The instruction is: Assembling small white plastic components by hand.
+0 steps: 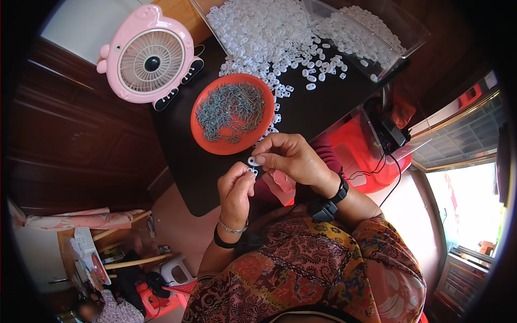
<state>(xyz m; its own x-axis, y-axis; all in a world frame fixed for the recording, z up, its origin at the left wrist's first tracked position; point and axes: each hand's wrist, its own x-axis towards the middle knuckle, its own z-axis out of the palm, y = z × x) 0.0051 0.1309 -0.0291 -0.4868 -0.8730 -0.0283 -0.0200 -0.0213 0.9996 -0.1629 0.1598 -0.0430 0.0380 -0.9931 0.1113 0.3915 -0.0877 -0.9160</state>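
Observation:
Between thumb and fingers of my right hand [291, 160] is a small white oval plastic piece [252, 161] with a hole in it. My left hand [235, 189] pinches another white plastic piece [254, 171] just below it. The two hands nearly meet at the near side of an orange bowl [201, 137]. Inside the bowl lie many small grey metal screws [229, 110]. Beyond it spreads a big heap of the same white two-holed pieces [264, 32], with some scattered loose toward the bowl.
The dark table [180, 177] carries a pink animal-shaped fan [186, 46] at the left. A clear plastic box [412, 40] lies at the far right with white pieces in it. Red plastic stools [371, 177] and a black cable [398, 177] are right of the table. Another person [116, 307] sits at the lower left.

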